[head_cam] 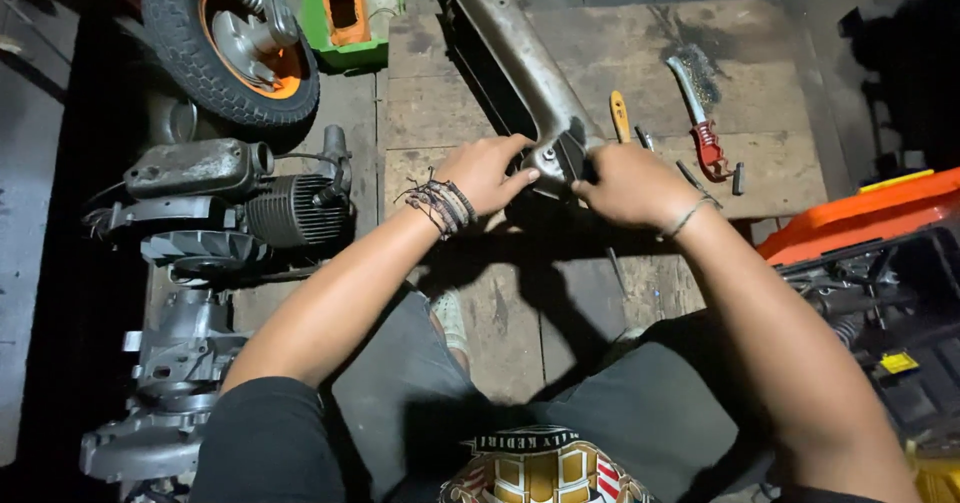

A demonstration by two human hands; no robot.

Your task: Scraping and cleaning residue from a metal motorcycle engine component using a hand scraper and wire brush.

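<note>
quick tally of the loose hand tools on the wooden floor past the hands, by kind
Past the left hand and right hand, both on the grey metal arm:
wire brush: 1
red-handled tool: 1
yellow-handled screwdriver: 1
Total: 3

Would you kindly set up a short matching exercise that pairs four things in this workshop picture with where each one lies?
Things:
1. wire brush
2. wheel
3. engine
4. metal arm

Places:
A. top left corner, beside the green container
B. held at its near end between the left hand and right hand
C. on the wooden boards, right of the hands
D. on the floor, left of the left forearm

Pairs: 1-C, 2-A, 3-D, 4-B
</note>
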